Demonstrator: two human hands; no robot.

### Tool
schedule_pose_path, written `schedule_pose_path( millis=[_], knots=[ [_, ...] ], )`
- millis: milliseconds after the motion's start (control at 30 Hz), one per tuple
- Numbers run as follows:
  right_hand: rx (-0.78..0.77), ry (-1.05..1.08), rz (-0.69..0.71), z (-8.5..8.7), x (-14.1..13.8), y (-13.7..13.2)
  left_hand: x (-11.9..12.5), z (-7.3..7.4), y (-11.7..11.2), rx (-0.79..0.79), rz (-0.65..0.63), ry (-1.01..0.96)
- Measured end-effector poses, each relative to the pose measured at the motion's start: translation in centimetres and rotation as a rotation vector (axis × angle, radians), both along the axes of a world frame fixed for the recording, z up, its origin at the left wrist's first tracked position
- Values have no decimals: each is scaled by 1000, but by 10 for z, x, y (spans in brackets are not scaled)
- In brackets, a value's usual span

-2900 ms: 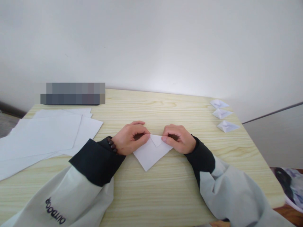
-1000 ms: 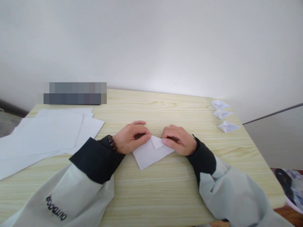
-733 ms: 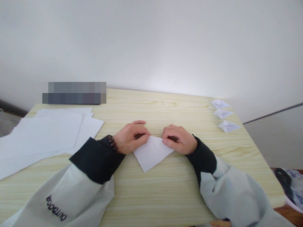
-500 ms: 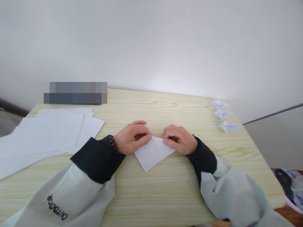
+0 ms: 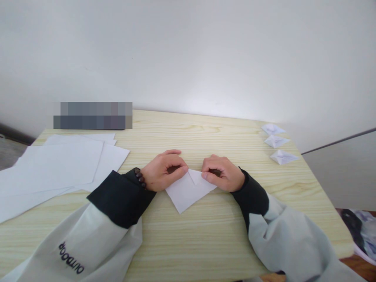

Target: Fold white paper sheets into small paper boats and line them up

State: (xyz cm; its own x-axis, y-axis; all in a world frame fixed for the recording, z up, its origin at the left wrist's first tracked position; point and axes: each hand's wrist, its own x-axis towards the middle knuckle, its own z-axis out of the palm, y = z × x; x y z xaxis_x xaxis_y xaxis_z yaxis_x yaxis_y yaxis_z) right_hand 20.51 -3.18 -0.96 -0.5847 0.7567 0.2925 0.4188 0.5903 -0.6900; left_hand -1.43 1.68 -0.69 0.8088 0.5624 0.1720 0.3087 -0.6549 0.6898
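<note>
Folded paper (image 5: 188, 194), white, on the bench (image 5: 190, 244), centre.
Left hand (image 5: 163, 171) and right hand (image 5: 223, 172) each pinch its far edge, neither nearer; long axis apparently crosswise between them, one corner jutting to the near side.

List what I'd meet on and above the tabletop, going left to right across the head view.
Loose white sheets → dark bead bracelet → left hand → folded white paper → right hand → three pointed paper shapes.

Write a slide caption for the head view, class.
Left hand and right hand pinch folded paper on a table, sheets at left.
</note>
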Motion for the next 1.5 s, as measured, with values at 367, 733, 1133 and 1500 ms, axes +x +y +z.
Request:
schedule_pose_path(
  millis=[367, 733, 1133, 1500],
  knots=[
    [56, -24, -292, 1, -8, -3, 0, 1, -5, -3, 233, -53],
    [166, -193, -443, -6, -7, 0, -2, -13, 2, 406, 110, -87],
    [212, -153, -503, -8, -4, 1, -4, -15, -1, 514, 117, 13],
    [223, -243, -306, -7, -4, -2, -4, -16, 1, 567, 194, 23]
  ],
)
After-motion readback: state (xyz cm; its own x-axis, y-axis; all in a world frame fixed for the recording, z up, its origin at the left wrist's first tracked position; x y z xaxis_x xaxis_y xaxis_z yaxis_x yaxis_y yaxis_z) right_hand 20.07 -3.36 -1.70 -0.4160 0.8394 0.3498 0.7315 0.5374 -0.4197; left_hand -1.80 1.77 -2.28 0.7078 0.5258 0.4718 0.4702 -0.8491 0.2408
